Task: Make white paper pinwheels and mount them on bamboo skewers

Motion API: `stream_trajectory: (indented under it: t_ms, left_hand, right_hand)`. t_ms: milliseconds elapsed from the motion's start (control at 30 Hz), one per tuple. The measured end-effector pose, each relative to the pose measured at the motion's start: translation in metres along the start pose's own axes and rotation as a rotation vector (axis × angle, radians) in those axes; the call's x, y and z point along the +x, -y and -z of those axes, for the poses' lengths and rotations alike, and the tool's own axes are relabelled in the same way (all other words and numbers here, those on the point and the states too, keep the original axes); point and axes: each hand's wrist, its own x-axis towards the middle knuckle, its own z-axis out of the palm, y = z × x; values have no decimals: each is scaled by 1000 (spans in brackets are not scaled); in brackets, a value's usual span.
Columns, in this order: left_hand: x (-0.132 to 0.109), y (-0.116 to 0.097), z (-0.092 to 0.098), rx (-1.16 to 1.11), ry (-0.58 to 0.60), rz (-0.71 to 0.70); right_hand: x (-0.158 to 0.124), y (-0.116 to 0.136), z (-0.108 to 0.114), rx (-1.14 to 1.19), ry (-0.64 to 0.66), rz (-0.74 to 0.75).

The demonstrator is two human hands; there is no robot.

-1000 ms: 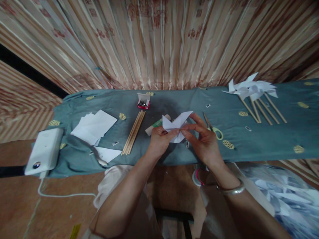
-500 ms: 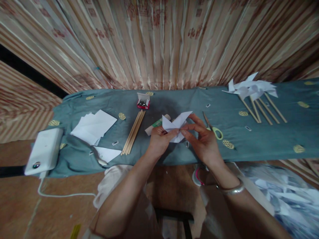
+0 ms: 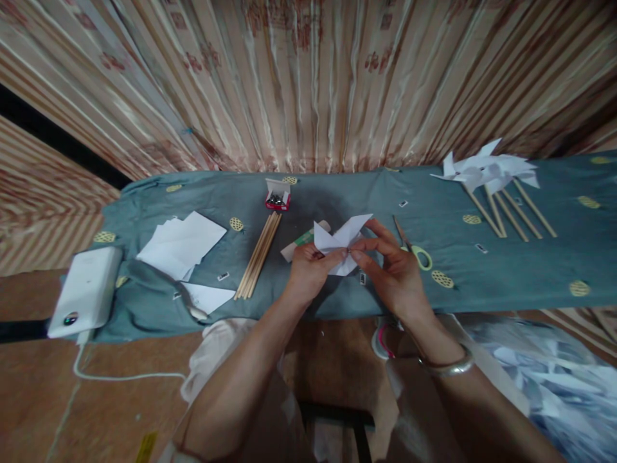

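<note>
a white paper pinwheel is held over the green tabletop.
the left hand pinches it from the left, the right hand from the right, thumbs close near its middle, neither hand nearer. one blade points to the far edge, leaning right. sticks lie left, scissors right, more pinwheels by the far edge. a curtain hangs behind.

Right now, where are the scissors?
In the head view, the scissors lie on the teal cloth, right of centre, just beside the right hand and near a yellow pineapple print.
</note>
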Motion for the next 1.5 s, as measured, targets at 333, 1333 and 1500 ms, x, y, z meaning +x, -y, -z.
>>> stream_trajectory:
  t_ms: [333, 1333, 1500]
  left_hand:
    - [2, 0, 1, 2, 13, -2]
    - [0, -5, 1, 3, 21, 23]
    - [0, -6, 2, 0, 21, 49]
  right_hand:
    - [0, 1, 1, 12, 10, -21]
    - [3, -9, -6, 239, -18, -122]
    - [7, -14, -8, 389, -59, -263]
